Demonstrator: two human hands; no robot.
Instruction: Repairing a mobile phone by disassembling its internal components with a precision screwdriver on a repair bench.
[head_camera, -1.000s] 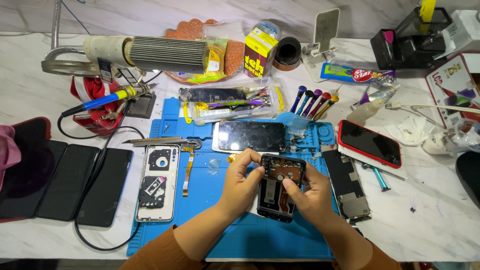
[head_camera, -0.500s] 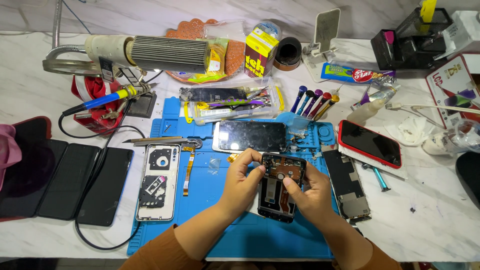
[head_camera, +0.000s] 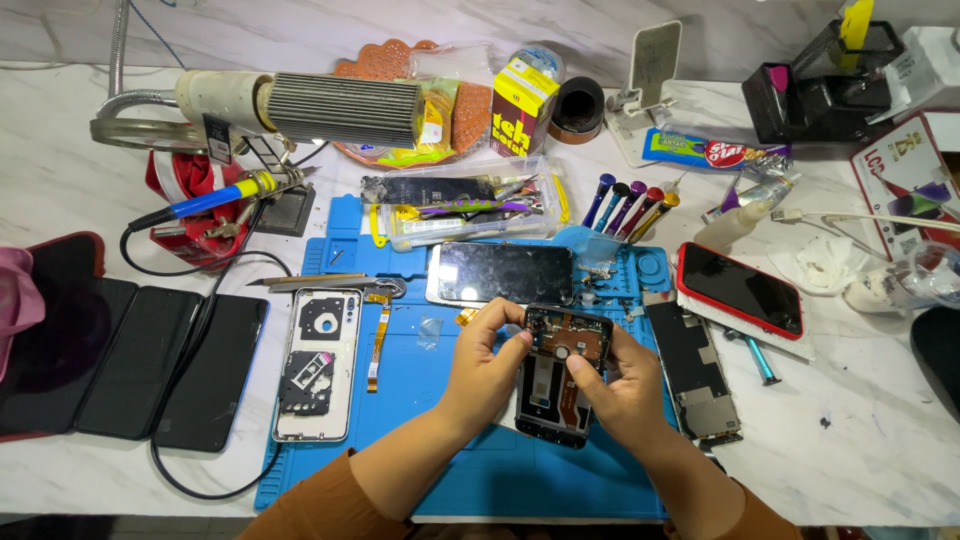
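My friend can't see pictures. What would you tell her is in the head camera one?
Two hands, the left hand and right hand, hold an opened phone with its insides showing over a blue work mat. Around it on the white table lie more phones, a row of colourful screwdrivers and a soldering iron.

White marble-patterned table bearing a blue repair mat, three dark phones at left, a red-cased phone at right, a soldering iron, and a black desk organiser at rear.
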